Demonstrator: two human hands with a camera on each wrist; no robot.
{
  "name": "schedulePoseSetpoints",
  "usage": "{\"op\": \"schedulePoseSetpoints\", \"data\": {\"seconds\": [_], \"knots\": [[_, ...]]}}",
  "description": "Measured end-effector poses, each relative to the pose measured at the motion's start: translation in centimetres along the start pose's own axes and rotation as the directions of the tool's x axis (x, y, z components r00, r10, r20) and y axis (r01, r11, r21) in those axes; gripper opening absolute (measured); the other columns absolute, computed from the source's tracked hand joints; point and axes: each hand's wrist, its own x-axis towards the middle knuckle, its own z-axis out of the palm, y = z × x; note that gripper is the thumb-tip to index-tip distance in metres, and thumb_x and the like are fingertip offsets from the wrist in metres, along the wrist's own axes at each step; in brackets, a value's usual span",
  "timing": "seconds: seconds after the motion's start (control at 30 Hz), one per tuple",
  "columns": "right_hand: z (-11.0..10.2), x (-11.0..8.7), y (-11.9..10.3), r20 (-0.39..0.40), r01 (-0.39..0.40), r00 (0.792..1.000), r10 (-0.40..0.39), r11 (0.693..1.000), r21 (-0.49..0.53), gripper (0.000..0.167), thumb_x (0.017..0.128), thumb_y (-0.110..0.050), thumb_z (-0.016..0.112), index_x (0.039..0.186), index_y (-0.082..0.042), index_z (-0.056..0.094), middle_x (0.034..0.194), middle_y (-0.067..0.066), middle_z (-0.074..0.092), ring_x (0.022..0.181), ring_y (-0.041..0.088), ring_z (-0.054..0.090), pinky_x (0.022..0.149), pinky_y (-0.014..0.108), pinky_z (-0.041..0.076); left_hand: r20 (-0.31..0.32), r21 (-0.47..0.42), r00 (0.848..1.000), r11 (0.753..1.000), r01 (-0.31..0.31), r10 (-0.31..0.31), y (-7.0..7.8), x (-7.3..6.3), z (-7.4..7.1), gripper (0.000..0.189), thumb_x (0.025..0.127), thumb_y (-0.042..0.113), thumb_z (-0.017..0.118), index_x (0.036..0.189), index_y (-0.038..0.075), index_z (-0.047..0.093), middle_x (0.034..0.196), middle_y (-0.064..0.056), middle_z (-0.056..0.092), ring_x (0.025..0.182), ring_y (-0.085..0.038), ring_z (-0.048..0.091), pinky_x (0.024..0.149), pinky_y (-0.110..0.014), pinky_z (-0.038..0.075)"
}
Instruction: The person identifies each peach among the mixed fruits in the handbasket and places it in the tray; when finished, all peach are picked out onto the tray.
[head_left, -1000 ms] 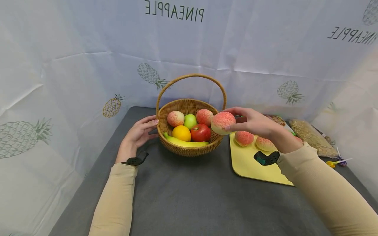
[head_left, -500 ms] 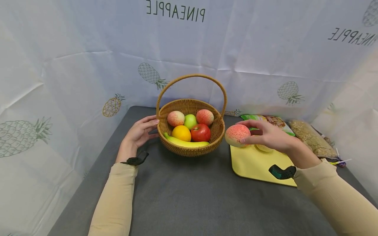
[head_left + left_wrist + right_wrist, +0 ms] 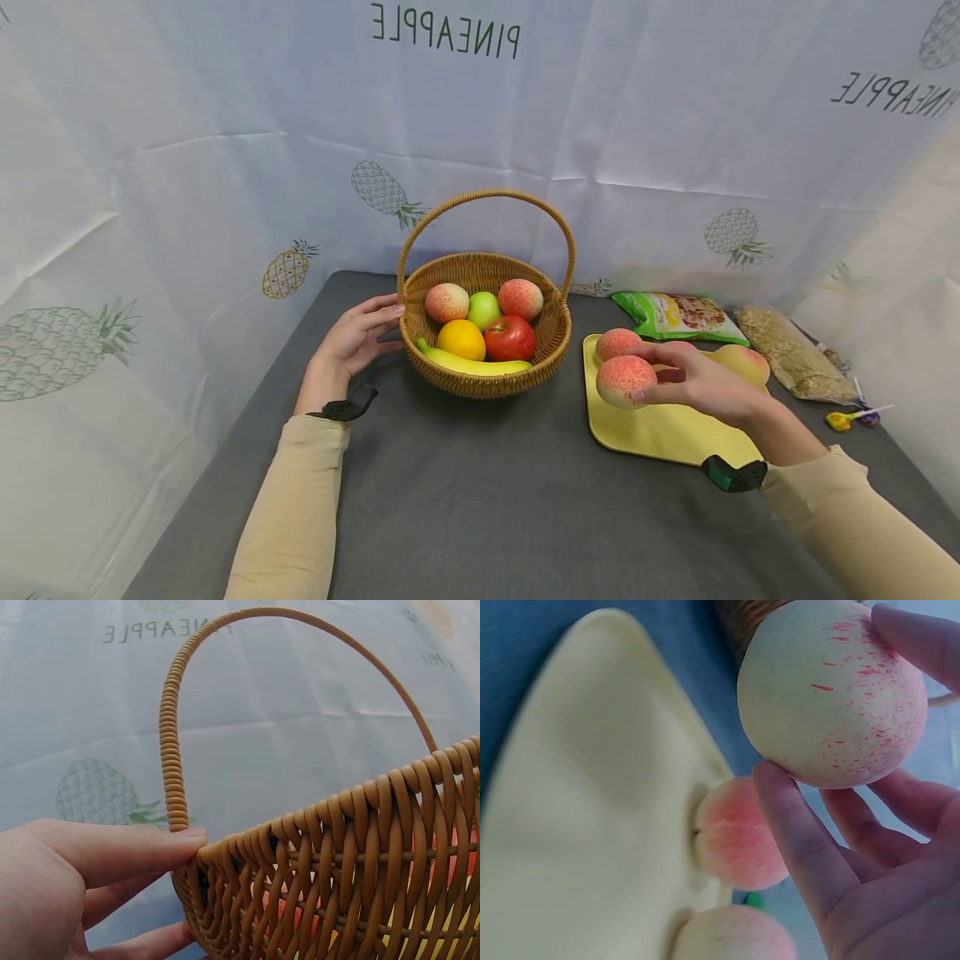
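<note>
A brown wicker basket [image 3: 480, 388] with a tall arched handle holds two peaches, a green apple, an orange, a red apple [image 3: 510, 338] and a banana [image 3: 480, 365]. My left hand [image 3: 360, 335] touches its left side, fingers extended; in the left wrist view the thumb [image 3: 161, 847] lies at the rim by the handle's foot. My right hand [image 3: 705, 385] grips a pink-speckled peach [image 3: 622, 383] between thumb and fingertips, above the yellow tray [image 3: 660, 437]. The right wrist view shows that peach's pale side [image 3: 817, 705] above other peaches on the tray.
Several peaches sit along the tray's far side, such as one at its left corner [image 3: 617, 341] and one at the right [image 3: 744, 363]. Behind stand a green snack packet [image 3: 678, 317] and a bag of oats [image 3: 791, 354]. Lollipops [image 3: 851, 418] lie at the right edge.
My right hand has carried the peach from the basket's right rim rightward and down, over the tray. The left hand and the basket have stayed in place.
</note>
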Motion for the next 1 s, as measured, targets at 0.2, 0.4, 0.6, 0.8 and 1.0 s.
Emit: {"op": "schedulePoseSetpoints", "data": {"seconds": [0.2, 0.4, 0.6, 0.8, 1.0], "knots": [[1.0, -0.4, 2.0, -0.015, -0.067, 0.998, 0.067, 0.998, -0.005, 0.060, 0.096, -0.025, 0.075, 0.148, -0.009, 0.050, 0.148, 0.014, 0.048, 0.129, 0.038, 0.054, 0.095, 0.039, 0.053, -0.009, 0.001, 1.000, 1.000, 0.006, -0.006, -0.4, -0.1, -0.3, 0.055, 0.102, 0.022, 0.069, 0.150, 0.006, 0.047, 0.148, -0.011, 0.049, 0.138, -0.032, 0.046, 0.105, -0.053, 0.043], [2.0, -0.6, 3.7, -0.019, -0.080, 0.997, 0.081, 0.997, 0.022, 0.062, 0.095, -0.023, 0.076, 0.148, -0.005, 0.049, 0.146, 0.017, 0.050, 0.124, 0.036, 0.058, 0.092, 0.037, 0.054, -0.008, 0.005, 1.000, 1.000, 0.004, -0.004, -0.6, 0.0, -0.3, 0.057, 0.102, 0.023, 0.069, 0.151, 0.006, 0.046, 0.148, -0.011, 0.049, 0.137, -0.031, 0.046, 0.104, -0.052, 0.045], [2.4, -0.6, 4.4, -0.031, -0.065, 0.997, 0.067, 0.996, 0.056, 0.064, 0.094, -0.021, 0.077, 0.148, -0.003, 0.047, 0.145, 0.019, 0.050, 0.121, 0.033, 0.060, 0.090, 0.036, 0.055, 0.004, 0.005, 1.000, 1.000, 0.001, -0.001, -0.4, 0.0, -0.2, 0.055, 0.102, 0.022, 0.069, 0.150, 0.008, 0.048, 0.148, -0.009, 0.048, 0.137, -0.028, 0.047, 0.099, -0.047, 0.049], [2.5, -0.6, 4.4, -0.031, -0.043, 0.999, 0.045, 0.997, 0.061, 0.064, 0.095, -0.020, 0.077, 0.147, -0.001, 0.047, 0.143, 0.020, 0.052, 0.121, 0.035, 0.059, 0.089, 0.037, 0.055, 0.009, 0.002, 1.000, 1.000, 0.001, -0.001, -0.2, 0.0, -0.1, 0.055, 0.102, 0.021, 0.068, 0.151, 0.008, 0.047, 0.149, -0.008, 0.047, 0.136, -0.026, 0.047, 0.096, -0.045, 0.051], [2.6, -0.5, 4.4, -0.032, -0.044, 0.998, 0.045, 0.998, 0.035, 0.064, 0.095, -0.020, 0.076, 0.148, -0.002, 0.046, 0.143, 0.019, 0.052, 0.123, 0.035, 0.057, 0.090, 0.036, 0.054, 0.004, 0.000, 1.000, 1.000, 0.000, 0.000, -0.1, 0.0, -0.1, 0.055, 0.102, 0.021, 0.068, 0.151, 0.009, 0.047, 0.149, -0.008, 0.048, 0.136, -0.026, 0.047, 0.096, -0.045, 0.050]]}}
